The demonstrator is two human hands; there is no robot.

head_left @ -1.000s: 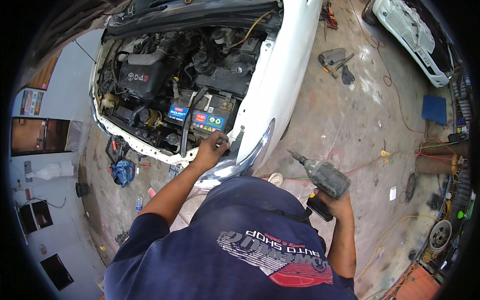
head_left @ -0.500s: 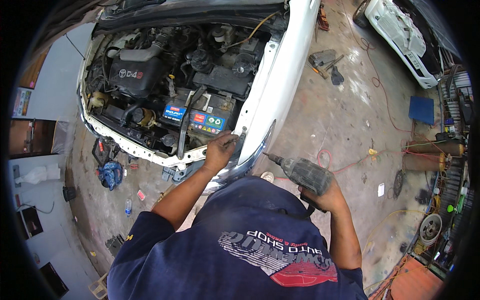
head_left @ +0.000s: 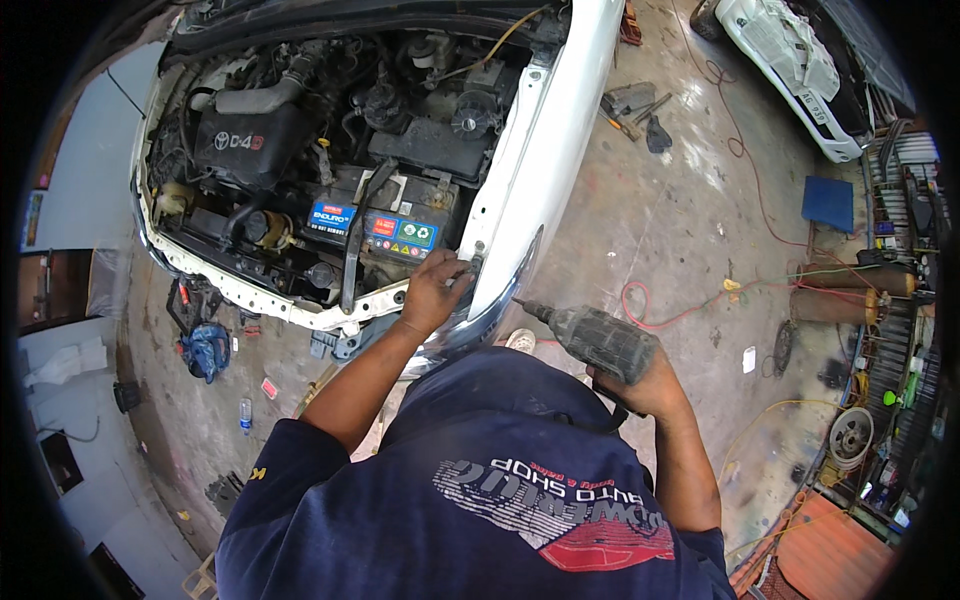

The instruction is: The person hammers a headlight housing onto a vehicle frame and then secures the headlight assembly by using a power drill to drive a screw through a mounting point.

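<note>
Beside the front corner of a white car, my left hand [head_left: 432, 292] is raised to the headlight [head_left: 480, 310], close to the fender's front end. Its thumb and fingers are pinched together by a small dark metal piece [head_left: 476, 264] at the fender edge; what lies between them is too small to make out. My right hand [head_left: 650, 378] grips a dark, worn power drill [head_left: 606, 343] by its handle. The drill's bit points left toward the headlight corner, apart from it.
Left of the fender, the engine bay holds a battery [head_left: 400, 215] with a black bar across it. Tools [head_left: 630, 105] and a red hose [head_left: 735, 145] lie on the concrete floor. A second white car [head_left: 800, 70] stands at the far right, near a cluttered rack [head_left: 910, 250].
The view has shifted slightly, so the car sits farther left. My left fingers are a little closer to the fender edge. The drill stays in my right hand.
</note>
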